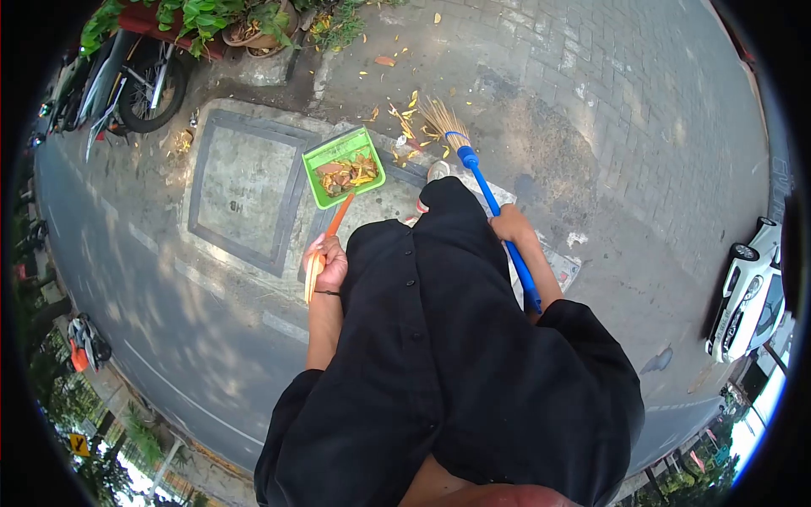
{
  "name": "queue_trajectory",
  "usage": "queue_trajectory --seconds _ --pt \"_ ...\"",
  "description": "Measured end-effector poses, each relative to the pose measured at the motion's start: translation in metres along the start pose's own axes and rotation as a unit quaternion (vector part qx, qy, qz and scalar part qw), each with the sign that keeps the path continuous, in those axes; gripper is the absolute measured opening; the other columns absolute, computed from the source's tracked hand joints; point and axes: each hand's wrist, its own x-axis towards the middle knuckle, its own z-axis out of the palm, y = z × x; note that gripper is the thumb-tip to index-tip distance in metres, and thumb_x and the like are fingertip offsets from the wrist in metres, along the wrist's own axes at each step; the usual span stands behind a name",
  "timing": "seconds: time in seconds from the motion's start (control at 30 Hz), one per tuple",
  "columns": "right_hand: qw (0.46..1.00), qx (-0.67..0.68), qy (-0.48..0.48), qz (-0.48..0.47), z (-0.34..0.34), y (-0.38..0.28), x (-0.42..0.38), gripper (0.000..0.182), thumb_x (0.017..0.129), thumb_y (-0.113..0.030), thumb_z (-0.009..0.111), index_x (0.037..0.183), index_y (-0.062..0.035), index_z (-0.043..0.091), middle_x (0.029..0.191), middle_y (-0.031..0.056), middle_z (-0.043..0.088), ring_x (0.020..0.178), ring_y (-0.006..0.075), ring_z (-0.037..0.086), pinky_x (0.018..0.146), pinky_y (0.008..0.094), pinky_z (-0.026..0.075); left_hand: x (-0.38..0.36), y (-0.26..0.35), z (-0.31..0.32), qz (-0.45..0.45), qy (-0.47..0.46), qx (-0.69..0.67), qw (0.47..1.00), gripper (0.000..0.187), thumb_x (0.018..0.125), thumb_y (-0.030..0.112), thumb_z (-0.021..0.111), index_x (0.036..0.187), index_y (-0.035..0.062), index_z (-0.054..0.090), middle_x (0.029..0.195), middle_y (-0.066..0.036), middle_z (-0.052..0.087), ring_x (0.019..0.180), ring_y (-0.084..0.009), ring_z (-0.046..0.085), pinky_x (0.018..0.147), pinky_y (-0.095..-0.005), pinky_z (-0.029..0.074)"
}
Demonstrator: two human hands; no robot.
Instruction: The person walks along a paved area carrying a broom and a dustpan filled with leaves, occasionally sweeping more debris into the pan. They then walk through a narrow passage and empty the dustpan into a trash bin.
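My left hand point(328, 264) is wrapped round the orange handle of a green dustpan point(375, 181). Brown and yellow dry leaves point(348, 173) lie inside the pan, which rests on the pavement. In my right hand point(510, 223) is the blue handle of a stick broom point(481, 179). The broom's straw bristles touch the ground near a small pile of yellow leaves point(407, 127), to the right of the pan. Part of my shoe point(438, 171) shows between the pan and the broom.
A parked motorcycle point(152, 89) and a potted plant point(262, 29) stand at the upper left. A framed concrete slab point(245, 190) lies left of the dustpan. A white car point(747, 296) is at the right. Scattered leaves dot the paving further ahead.
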Motion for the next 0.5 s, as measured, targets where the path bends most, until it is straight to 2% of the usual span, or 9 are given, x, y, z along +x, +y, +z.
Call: queue_trajectory --seconds 0.07,0.17,0.23,0.27,0.3,0.37,0.47,0.5 --pt "0.999 -0.036 0.022 -0.013 -0.036 -0.024 0.01 0.028 0.07 -0.01 0.047 0.079 0.014 0.058 0.069 0.0263 0.061 0.063 0.0336 0.064 0.061 0.0409 0.05 0.002 -0.004 0.002 0.037 0.002 0.047 0.998 0.014 0.084 0.003 0.043 0.071 0.0039 0.037 0.056 -0.002 0.035 0.042 -0.0094 0.032 0.037 -0.0211 0.027" --pt "0.995 -0.086 0.032 -0.032 -0.108 -0.058 0.066 0.029 0.069 -0.011 0.048 0.079 0.0137 0.059 0.07 0.0272 0.061 0.066 0.0346 0.064 0.063 0.0408 0.05 0.027 -0.019 0.012 0.065 0.029 0.043 0.997 0.017 0.083 0.002 0.045 0.068 0.0053 0.036 0.054 -0.001 0.034 0.042 -0.0099 0.032 0.037 -0.022 0.027" --pt "0.987 -0.123 0.075 -0.072 -0.165 -0.081 0.119 0.027 0.071 -0.015 0.052 0.067 0.0108 0.058 0.06 0.022 0.059 0.057 0.0312 0.062 0.056 0.0389 0.049 0.042 -0.039 0.031 0.108 0.037 0.019 0.993 0.018 0.083 0.002 0.045 0.068 0.0056 0.036 0.054 0.0 0.034 0.041 -0.0099 0.031 0.037 -0.022 0.026" --pt "0.976 -0.137 0.136 -0.104 -0.144 -0.068 0.118 0.028 0.072 -0.017 0.054 0.061 0.0093 0.058 0.055 0.0195 0.058 0.052 0.0294 0.062 0.053 0.0379 0.048 0.03 -0.015 -0.018 0.107 0.007 0.008 0.994 0.018 0.083 0.002 0.045 0.067 0.0057 0.036 0.054 0.0 0.034 0.041 -0.0099 0.031 0.036 -0.0221 0.026" --pt "0.979 -0.151 0.109 -0.086 -0.2 -0.1 0.172 0.026 0.07 -0.015 0.052 0.066 0.0099 0.059 0.06 0.0218 0.059 0.058 0.0314 0.063 0.057 0.0388 0.049 0.05 -0.04 0.022 0.151 0.009 0.01 0.989 0.018 0.083 0.002 0.044 0.068 0.0058 0.035 0.054 0.0 0.033 0.042 -0.0099 0.031 0.036 -0.0222 0.026" --pt "0.977 -0.178 0.098 -0.066 -0.248 -0.14 0.243 0.026 0.068 -0.01 0.048 0.076 0.0112 0.061 0.072 0.0265 0.062 0.07 0.0354 0.065 0.064 0.0404 0.05 0.062 -0.054 0.038 0.197 0.028 -0.036 0.979 0.017 0.083 0.002 0.044 0.068 0.0055 0.035 0.054 0.0 0.032 0.042 -0.0095 0.031 0.036 -0.0217 0.025" --pt "0.972 -0.211 0.075 -0.076 -0.319 -0.236 0.322 0.027 0.067 -0.009 0.046 0.077 0.0116 0.061 0.072 0.0252 0.062 0.068 0.0348 0.065 0.063 0.0402 0.051 0.093 -0.076 0.059 0.251 0.02 -0.136 0.958 0.011 0.084 0.002 0.043 0.075 0.0007 0.038 0.054 0.0 0.033 0.043 -0.0092 0.032 0.036 -0.0211 0.025" --pt "0.959 -0.245 0.11 -0.092 -0.296 -0.231 0.306 0.029 0.068 -0.009 0.045 0.083 0.0123 0.06 0.071 0.0245 0.062 0.067 0.0335 0.065 0.062 0.0397 0.051 0.071 -0.052 -0.005 0.242 -0.029 -0.164 0.956 0.009 0.085 0.003 0.042 0.078 -0.0012 0.039 0.054 -0.001 0.034 0.043 -0.0091 0.034 0.036 -0.0212 0.025"
